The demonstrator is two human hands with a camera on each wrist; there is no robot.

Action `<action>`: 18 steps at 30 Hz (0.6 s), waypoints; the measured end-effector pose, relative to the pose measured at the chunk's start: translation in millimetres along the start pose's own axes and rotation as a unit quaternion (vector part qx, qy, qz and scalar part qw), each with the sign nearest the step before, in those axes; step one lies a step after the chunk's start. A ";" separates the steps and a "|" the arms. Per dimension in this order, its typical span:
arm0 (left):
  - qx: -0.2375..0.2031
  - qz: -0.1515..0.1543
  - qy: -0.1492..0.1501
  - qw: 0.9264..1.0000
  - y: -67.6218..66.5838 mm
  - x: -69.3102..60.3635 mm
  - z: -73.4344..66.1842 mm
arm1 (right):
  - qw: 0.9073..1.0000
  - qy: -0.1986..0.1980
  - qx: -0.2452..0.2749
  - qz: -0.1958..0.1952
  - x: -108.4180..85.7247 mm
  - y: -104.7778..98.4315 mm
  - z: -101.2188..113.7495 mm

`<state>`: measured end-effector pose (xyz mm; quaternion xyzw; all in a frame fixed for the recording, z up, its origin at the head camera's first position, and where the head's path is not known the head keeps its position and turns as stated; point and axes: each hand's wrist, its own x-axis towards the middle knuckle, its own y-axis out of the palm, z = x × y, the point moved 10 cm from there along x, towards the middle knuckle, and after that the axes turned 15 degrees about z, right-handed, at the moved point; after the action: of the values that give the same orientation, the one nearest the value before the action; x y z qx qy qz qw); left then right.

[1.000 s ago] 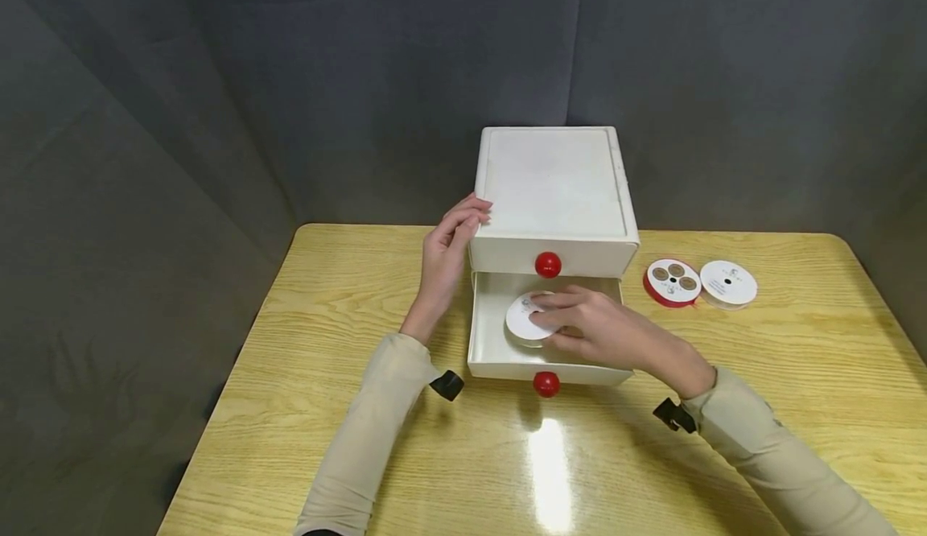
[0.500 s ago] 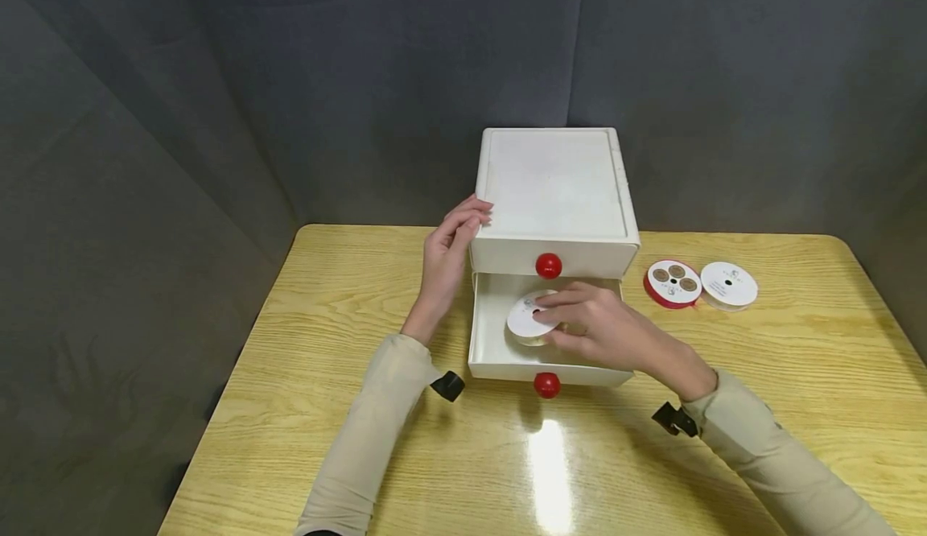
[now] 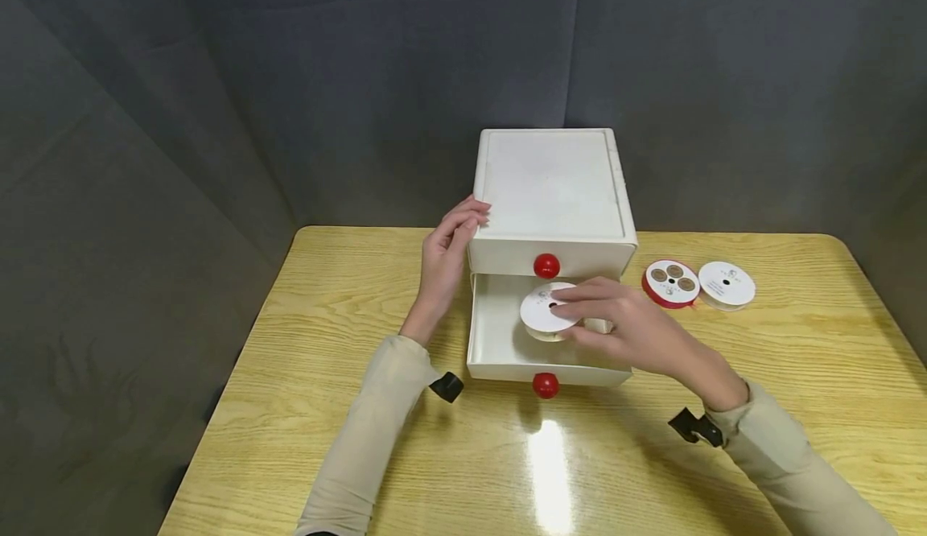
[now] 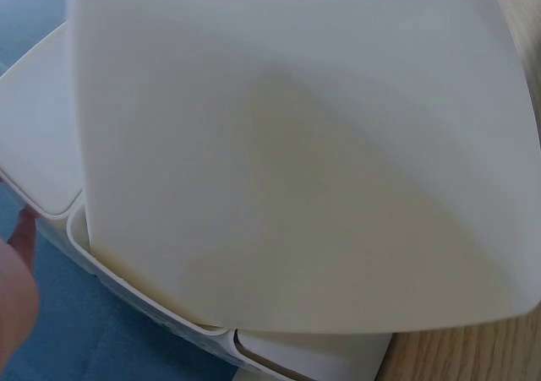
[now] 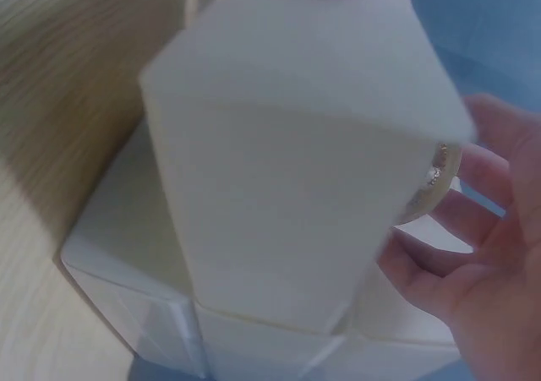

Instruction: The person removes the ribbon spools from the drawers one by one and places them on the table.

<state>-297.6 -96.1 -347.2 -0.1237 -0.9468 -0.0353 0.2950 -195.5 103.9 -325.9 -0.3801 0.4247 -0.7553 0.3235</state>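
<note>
Spool (image 3: pixel 539 311), white-faced, is sitting within the lower drawer (image 3: pixel 496 351) and tilting slightly; that drawer is standing pulled out beneath the shut upper drawer (image 3: pixel 507 256). Right hand (image 3: pixel 637 331) is holding the spool from its right side, fingers partly bent, fingertips lying on the face near the centre hole. Cannot tell whether the spool is touching the drawer floor. A pale piece (image 3: pixel 598 325) is showing under the same hand, too covered to identify. Left hand (image 3: pixel 445 258) is resting on the left front edge of the cabinet (image 3: pixel 554 182), fingers loosely bent, gripping nothing visible. Red ribbon roll (image 3: pixel 671 283) and white roll (image 3: pixel 727 285) are lying side by side on the table (image 3: pixel 797 375), right of the cabinet.
</note>
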 end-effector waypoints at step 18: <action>0.001 0.002 0.000 1.000 0.5 -1.1 0.8 | 0.997 0.041 -0.011 -0.071 -42.3 -51.9 -7.4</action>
<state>-297.1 -95.8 -348.5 -0.1251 -0.9465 -0.0341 0.2954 -189.1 163.5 -295.1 -0.3815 0.4176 -0.7867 0.2472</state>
